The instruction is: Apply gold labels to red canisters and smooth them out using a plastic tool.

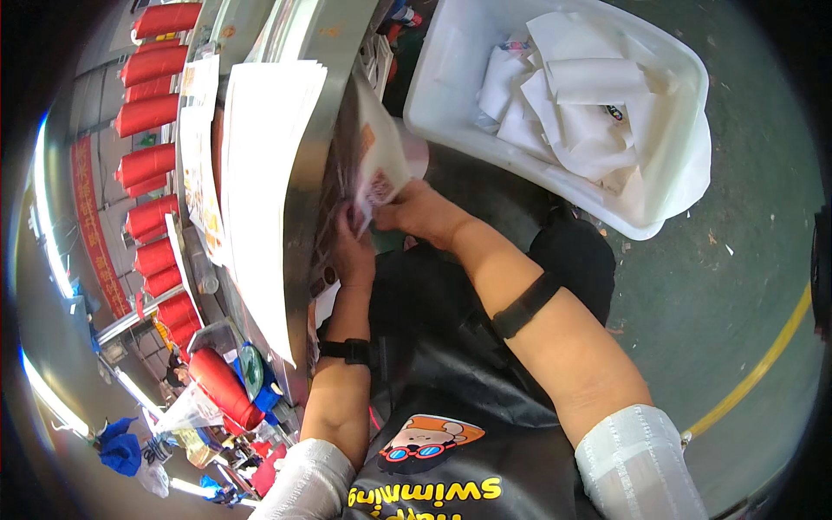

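Note:
A white sheet with reddish-brown print [379, 139], partly smeared by motion, hangs beside the metal table edge. My right hand [422, 213] pinches its lower right edge with the fingers closed. Just to the left, my left hand [353, 251] is raised against the sheet's lower end, its fingers closed round the printed material. Part of the left fingers is lost in shadow beside the table. Left of my hands, a stack of large white sheets [264, 173] lies on the table.
A white plastic bin [433, 108] with crumpled white sheets [589, 113] stands on the green floor at the upper right. Red cone-shaped rolls [149, 165] line the far left. A yellow line [754, 373] crosses the floor. A black apron [442, 347] covers my lap.

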